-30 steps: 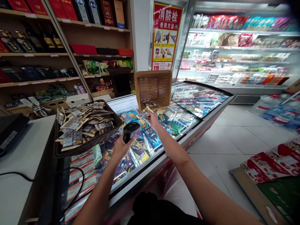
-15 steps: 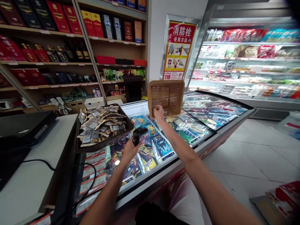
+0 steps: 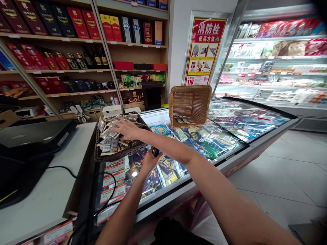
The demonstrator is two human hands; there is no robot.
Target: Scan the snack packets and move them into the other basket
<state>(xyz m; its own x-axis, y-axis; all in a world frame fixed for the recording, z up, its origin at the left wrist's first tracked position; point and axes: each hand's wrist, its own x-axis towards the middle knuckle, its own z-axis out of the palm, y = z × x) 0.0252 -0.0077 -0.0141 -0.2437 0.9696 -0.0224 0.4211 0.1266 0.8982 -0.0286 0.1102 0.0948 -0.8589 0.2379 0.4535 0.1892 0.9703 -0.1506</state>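
Observation:
My left hand (image 3: 149,162) is wrapped round the black handle of a barcode scanner (image 3: 155,151), most of which is hidden behind my right forearm. With fingers stretched out, my right hand (image 3: 126,129) lies over small clear-and-tan snack packets (image 3: 109,144) heaped in a dark woven basket (image 3: 113,157). I cannot see it gripping any one packet. A light-brown wicker basket (image 3: 190,103) stands tilted on the freezer, its opening facing me. Several small packets (image 3: 184,119) lie inside at its bottom.
Beneath both baskets runs a glass-topped chest freezer (image 3: 219,161) with bagged goods inside. At left is a white counter (image 3: 48,183) with a black machine (image 3: 38,136) and a black cable (image 3: 112,177). Shelves of boxes and a lit chiller (image 3: 276,71) stand behind.
My right hand has moved left from inside the light-brown basket to the packets in the dark basket. Its fingers have spread. My left hand keeps the scanner; the view has shifted slightly left.

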